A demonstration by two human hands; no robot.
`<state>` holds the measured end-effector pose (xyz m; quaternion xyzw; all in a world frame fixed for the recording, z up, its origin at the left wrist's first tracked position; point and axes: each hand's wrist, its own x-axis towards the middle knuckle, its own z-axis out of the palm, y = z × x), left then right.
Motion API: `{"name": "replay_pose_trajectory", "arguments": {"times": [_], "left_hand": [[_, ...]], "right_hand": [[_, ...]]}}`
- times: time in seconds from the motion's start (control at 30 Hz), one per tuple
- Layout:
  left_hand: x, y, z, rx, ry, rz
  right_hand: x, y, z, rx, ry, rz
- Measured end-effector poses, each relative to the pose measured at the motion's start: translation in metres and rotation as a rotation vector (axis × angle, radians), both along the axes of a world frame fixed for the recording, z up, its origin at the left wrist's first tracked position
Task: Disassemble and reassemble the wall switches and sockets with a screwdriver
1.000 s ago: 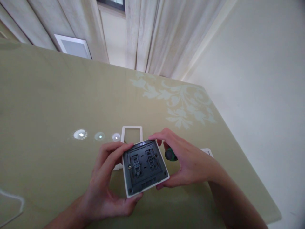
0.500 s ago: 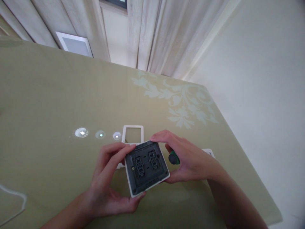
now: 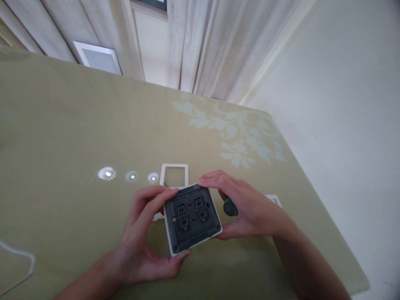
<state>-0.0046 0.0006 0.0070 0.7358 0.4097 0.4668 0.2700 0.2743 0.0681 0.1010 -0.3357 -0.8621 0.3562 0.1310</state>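
Observation:
A square wall switch (image 3: pixel 193 233) with a white rim and a dark grey face is held tilted above the table. Two upright slotted parts and a small brass-coloured screw show on that face. My left hand (image 3: pixel 139 246) grips it by the left side, fingers at the top edge and thumb at the bottom corner. With fingertips at the top right corner and thumb low on the right edge, my right hand (image 3: pixel 250 208) closes on it too. A green and black handle, seemingly a screwdriver (image 3: pixel 230 207), is tucked in my right palm; its shaft is hidden.
Behind the switch lies a white rectangular frame (image 3: pixel 175 166) on the glossy table (image 3: pixel 78 125). Part of another white piece (image 3: pixel 273 197) shows behind my right wrist. A white cord (image 3: pixel 31 262) lies at the lower left. Curtains (image 3: pixel 243 41) hang beyond the far edge, and a wall stands right.
The switch has barely shifted in my hands. The green and black handle has moved slightly to the right with my right hand.

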Motion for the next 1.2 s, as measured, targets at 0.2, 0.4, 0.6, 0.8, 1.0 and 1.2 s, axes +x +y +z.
{"name": "replay_pose_trajectory", "arguments": {"times": [0.2,0.4,0.6,0.8,1.0,1.2], "left_hand": [[-0.009,0.011,0.006,-0.172,0.041,-0.161],[-0.041,0.041,0.015,-0.112,0.26,-0.107],[-0.041,0.064,-0.008,0.142,0.525,0.054],[-0.045,0.073,-0.022,0.026,0.623,0.031],[-0.049,0.077,-0.004,-0.006,0.685,-0.038],[-0.031,0.095,0.013,0.049,0.918,-0.168]], "right_hand": [[-0.009,-0.006,0.006,0.016,-0.272,0.005],[-0.016,-0.006,0.004,-0.013,-0.469,0.046],[-0.022,-0.014,-0.005,-0.038,-0.523,0.079],[-0.028,-0.026,-0.019,0.01,-0.558,0.043],[-0.018,-0.024,-0.004,-0.037,-0.478,0.025],[0.002,-0.02,0.025,0.103,-0.339,-0.079]]}}
